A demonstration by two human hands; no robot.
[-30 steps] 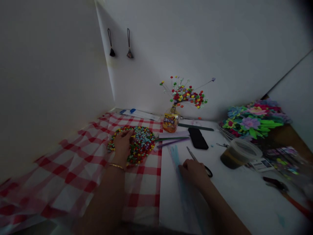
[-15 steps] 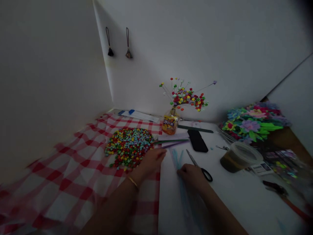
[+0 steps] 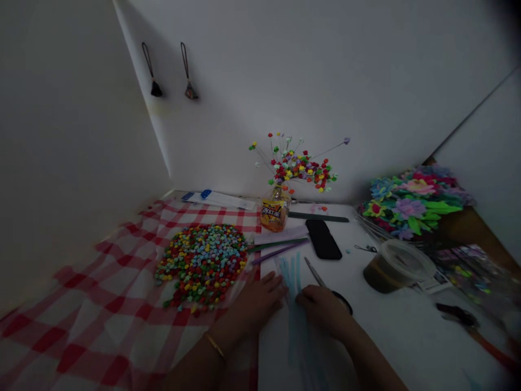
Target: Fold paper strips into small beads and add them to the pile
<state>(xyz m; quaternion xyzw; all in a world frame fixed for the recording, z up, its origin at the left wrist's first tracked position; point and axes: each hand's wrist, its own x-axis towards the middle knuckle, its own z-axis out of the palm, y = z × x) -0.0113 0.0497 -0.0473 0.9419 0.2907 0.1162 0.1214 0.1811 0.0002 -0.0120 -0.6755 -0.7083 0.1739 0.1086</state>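
On the left, a broad pile of tiny multicoloured puffy stars lies on the red-and-white checked cloth, and here's the change: the left hand, gold bangle at the wrist, was over those stars a second ago and is now across at the cloth's edge. Its fingers stretch out palm-down, slightly parted, reaching the left side of the long pale-blue strips on the white surface; no grip shows there. So the pile is left alone and, by my reading, both hands now attend to the strips, which run between them and fan apart at the far end. Just beyond stands the yellow-labelled bottle holding star-tipped stems. On the strips' right edge sits the right hand, fingers curled in; whether they pinch a strip or merely press, I can't tell. Beside it, partly covered, lie the black-handled scissors, with the black phone farther back.
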